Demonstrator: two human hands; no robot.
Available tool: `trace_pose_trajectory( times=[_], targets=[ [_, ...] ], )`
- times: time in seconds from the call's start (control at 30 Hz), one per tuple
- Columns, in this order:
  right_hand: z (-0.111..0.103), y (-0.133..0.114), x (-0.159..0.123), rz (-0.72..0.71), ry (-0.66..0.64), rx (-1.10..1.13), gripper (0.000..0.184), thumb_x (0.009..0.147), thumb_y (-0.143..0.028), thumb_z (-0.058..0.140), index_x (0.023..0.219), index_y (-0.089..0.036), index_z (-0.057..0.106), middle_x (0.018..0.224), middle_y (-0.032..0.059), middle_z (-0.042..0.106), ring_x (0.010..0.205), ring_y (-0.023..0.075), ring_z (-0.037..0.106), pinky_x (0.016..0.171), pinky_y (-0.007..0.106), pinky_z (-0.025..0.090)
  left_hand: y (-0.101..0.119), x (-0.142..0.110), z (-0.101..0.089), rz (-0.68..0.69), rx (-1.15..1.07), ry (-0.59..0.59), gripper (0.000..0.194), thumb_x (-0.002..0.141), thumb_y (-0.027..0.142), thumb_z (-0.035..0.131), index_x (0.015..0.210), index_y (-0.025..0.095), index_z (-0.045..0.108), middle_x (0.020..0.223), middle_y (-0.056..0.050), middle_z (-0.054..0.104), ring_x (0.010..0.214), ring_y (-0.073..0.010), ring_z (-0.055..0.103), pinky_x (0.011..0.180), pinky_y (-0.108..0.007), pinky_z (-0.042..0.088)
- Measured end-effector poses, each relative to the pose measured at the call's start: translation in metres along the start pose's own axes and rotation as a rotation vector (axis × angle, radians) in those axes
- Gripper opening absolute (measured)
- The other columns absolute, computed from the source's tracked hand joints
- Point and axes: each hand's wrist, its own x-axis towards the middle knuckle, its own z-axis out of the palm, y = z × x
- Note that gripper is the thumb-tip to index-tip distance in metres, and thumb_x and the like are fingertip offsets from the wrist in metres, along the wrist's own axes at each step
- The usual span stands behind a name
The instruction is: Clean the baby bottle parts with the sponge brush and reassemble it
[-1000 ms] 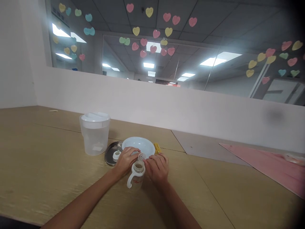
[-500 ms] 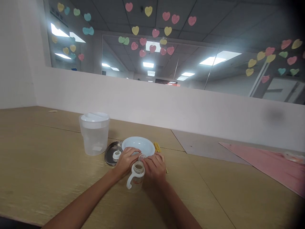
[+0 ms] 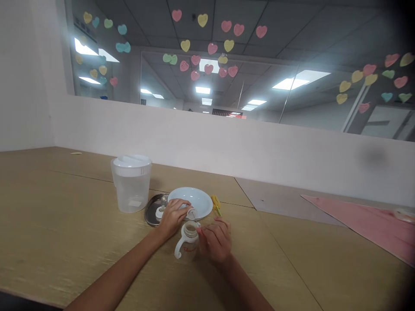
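Observation:
A clear baby bottle (image 3: 188,252) with a white curved handle stands open on the table in front of me. My left hand (image 3: 173,218) is closed on a small round whitish cap-like piece (image 3: 192,213), just behind the bottle's mouth. My right hand (image 3: 216,239), at the bottle's right side, pinches a thin pale stick-like piece (image 3: 195,219) that reaches to the cap-like piece. Whether the two are joined, I cannot tell. On a round metal tray (image 3: 151,209) by my left hand sits a white teat ring (image 3: 159,212), partly hidden by that hand.
Behind my hands is a white bowl (image 3: 202,203). A lidded clear pitcher (image 3: 132,190) stands at the left. A yellow-headed item with a green stem (image 3: 215,201) lies beyond my right hand. At the right is a pink cloth (image 3: 359,220); a white wall (image 3: 194,138) closes the back.
My right hand has drawn back slightly to the right and towards me, and the thin piece now shows between the hands. My left hand keeps the cap-like piece. The view has shifted slightly.

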Motion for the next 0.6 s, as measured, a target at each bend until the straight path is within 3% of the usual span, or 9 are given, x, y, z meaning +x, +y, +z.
trace_pose_trajectory(
  times=[0.6],
  targets=[
    [-0.0061,-0.0042,0.0054,-0.041,-0.006,-0.002,0.008,0.080,-0.013,0.057,0.078,-0.020,0.055,0.061,-0.0019,0.058,0.060,0.0112,0.054,0.076,0.034,0.047,-0.0035,0.0005,-0.0043,-0.150,-0.051,-0.091,0.025,0.089,0.027,0.044,0.098,0.025,0.068,0.104,-0.005,0.063,0.098,-0.0204,0.052,0.089,-0.039,0.036]
  ],
)
